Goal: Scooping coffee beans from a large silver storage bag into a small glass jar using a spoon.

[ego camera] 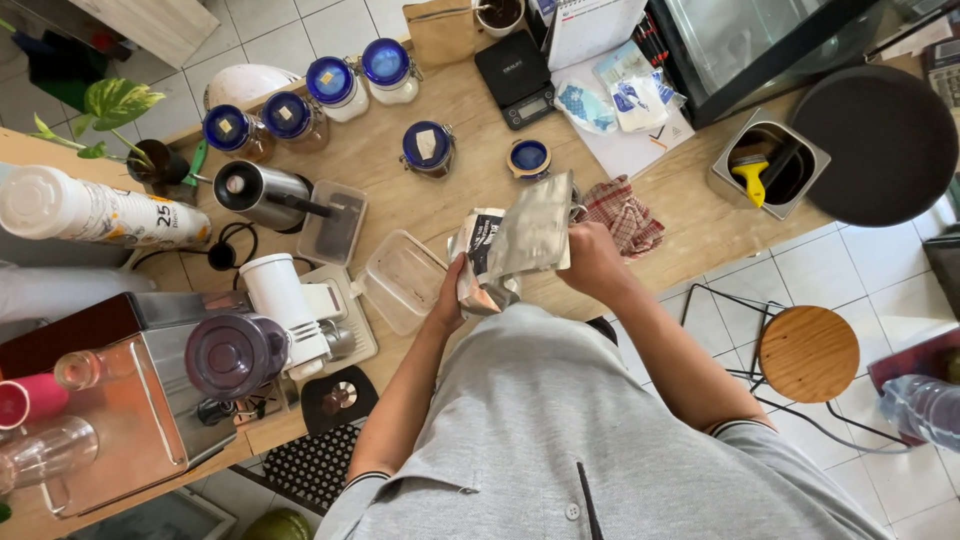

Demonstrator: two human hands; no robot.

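Note:
A silver foil bag (pixel 517 240) with a black-and-white label is held in front of my chest, over the edge of the wooden counter (pixel 440 190). My left hand (pixel 452 296) grips its lower left side. At the bag's right edge, my right hand (pixel 592 258) clutches the upper part. The bag's top points away from me and looks folded or crumpled. A clear, lidless plastic container (pixel 402 281) sits on the counter just left of my left hand. A red checked cloth (pixel 622 214) lies just beyond my right hand.
Several blue-lidded glass jars (pixel 335 85) stand along the counter's far side, with a black scale (pixel 515 78), a steel kettle (pixel 262 194), a white grinder (pixel 285 305) and an espresso machine (pixel 130 400). A round wooden stool (pixel 808 353) stands on the tiled floor at right.

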